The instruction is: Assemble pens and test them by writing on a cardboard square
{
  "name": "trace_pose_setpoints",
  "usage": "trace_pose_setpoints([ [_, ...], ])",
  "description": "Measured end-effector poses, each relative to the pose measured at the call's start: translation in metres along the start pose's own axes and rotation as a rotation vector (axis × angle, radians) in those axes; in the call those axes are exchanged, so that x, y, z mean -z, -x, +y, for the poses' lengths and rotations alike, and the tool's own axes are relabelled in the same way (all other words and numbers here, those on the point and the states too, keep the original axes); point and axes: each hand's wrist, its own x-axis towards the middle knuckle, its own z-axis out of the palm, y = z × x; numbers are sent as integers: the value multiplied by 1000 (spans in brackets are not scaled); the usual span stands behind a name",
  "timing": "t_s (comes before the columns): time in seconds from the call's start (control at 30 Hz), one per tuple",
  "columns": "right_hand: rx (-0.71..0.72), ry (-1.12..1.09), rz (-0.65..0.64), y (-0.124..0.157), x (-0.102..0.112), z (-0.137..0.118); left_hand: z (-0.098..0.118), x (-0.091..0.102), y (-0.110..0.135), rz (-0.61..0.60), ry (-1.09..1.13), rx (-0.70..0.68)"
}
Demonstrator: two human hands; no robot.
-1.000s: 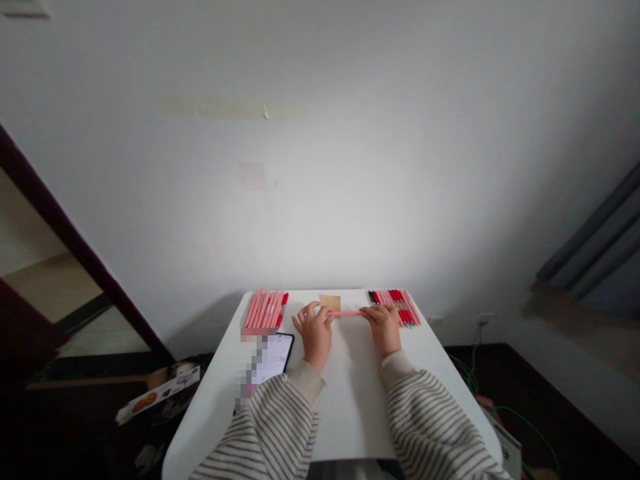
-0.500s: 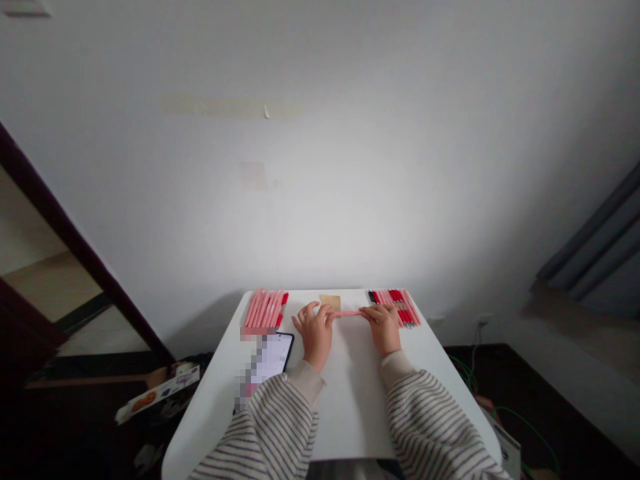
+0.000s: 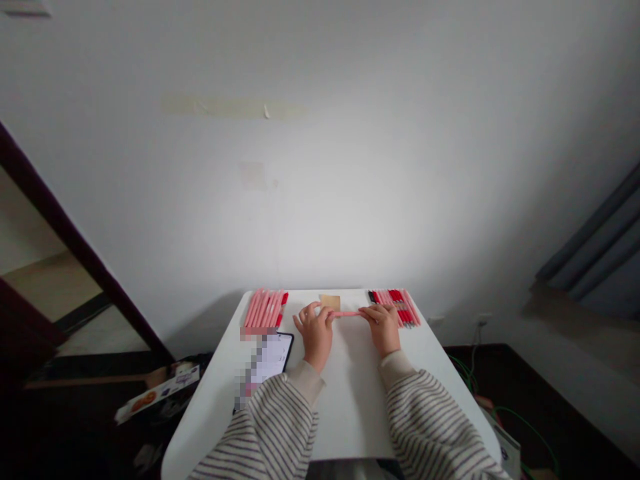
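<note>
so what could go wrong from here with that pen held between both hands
Both hands, left hand and right hand, pinch one pink pen by its ends, so pulling too hard might make it slip or spring apart. The right hand sits against the row of red and pink pens and could scatter them. The phone lies near the left sleeve, which might nudge it.

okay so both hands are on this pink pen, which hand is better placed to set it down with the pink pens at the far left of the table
Left, probably. The left hand grips the pink pen at the end nearer the pink pile, just beyond the phone. The right hand sits beside the red and pink pile.
</note>
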Motion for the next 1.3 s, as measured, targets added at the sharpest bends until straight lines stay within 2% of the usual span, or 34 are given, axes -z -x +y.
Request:
trace_pose_setpoints([
  [0.4, 9, -9, 14, 1, -1, 1, -2, -5, 0, 32, 0, -25],
  [1.3, -2, -18, 10, 0, 2, -4, -1, -3, 0, -5, 39, -32],
])
